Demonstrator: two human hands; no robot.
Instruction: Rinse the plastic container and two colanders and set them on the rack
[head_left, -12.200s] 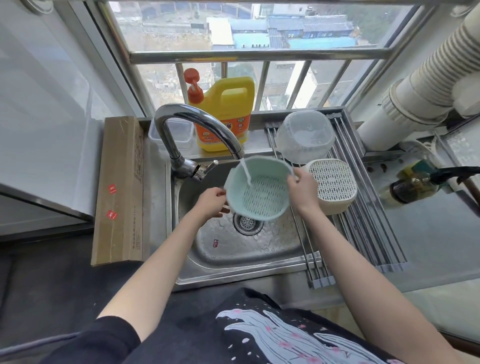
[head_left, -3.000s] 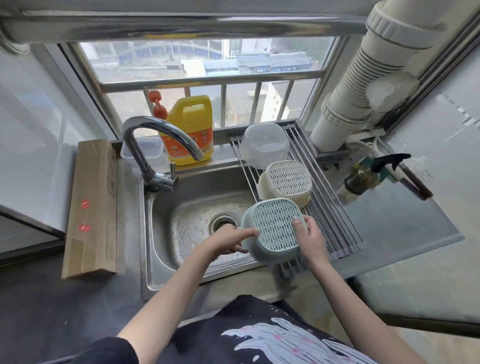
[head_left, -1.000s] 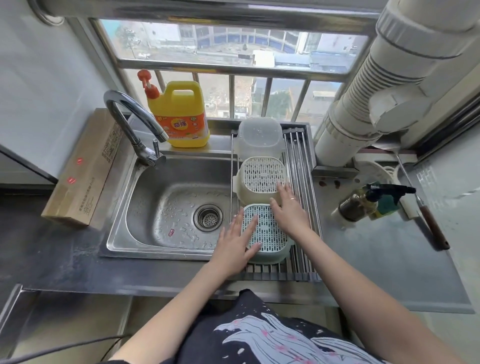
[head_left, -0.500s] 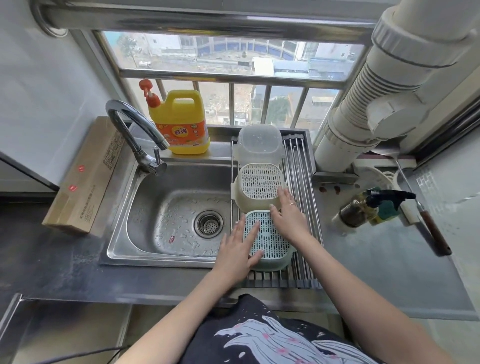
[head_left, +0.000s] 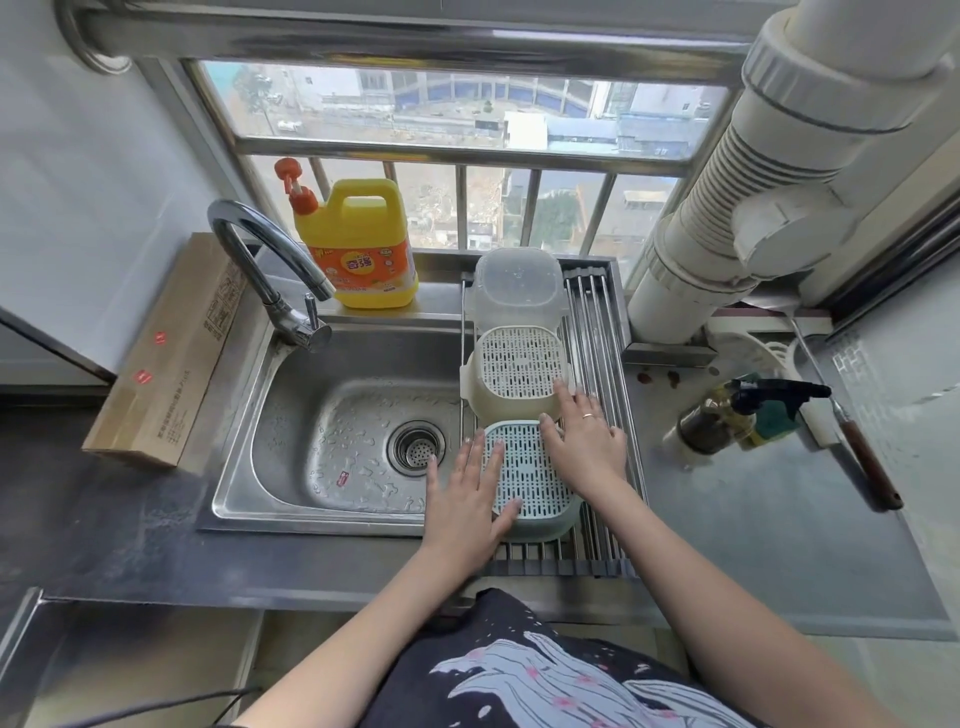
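Observation:
Three pieces stand upside down in a row on the metal roll-up rack (head_left: 597, 332) over the sink's right side. Farthest is the clear plastic container (head_left: 517, 283), then the cream colander (head_left: 519, 364), and nearest the pale green colander (head_left: 530, 480). My left hand (head_left: 465, 493) lies flat with straight fingers on the green colander's left side. My right hand (head_left: 587, 441) rests with spread fingers on its right far corner, fingertips touching the cream colander's edge.
The wet steel sink (head_left: 343, 431) with its drain lies left of the rack, tap (head_left: 270, 280) off. A yellow detergent jug (head_left: 358, 244) stands behind, a cardboard box (head_left: 171, 353) to the left. A spray bottle (head_left: 737, 415) and knife (head_left: 852, 447) lie on the right counter.
The green colander went from rinsing under the tap to upside down on the rack. Over the last second both hands stay flat on it and hardly move.

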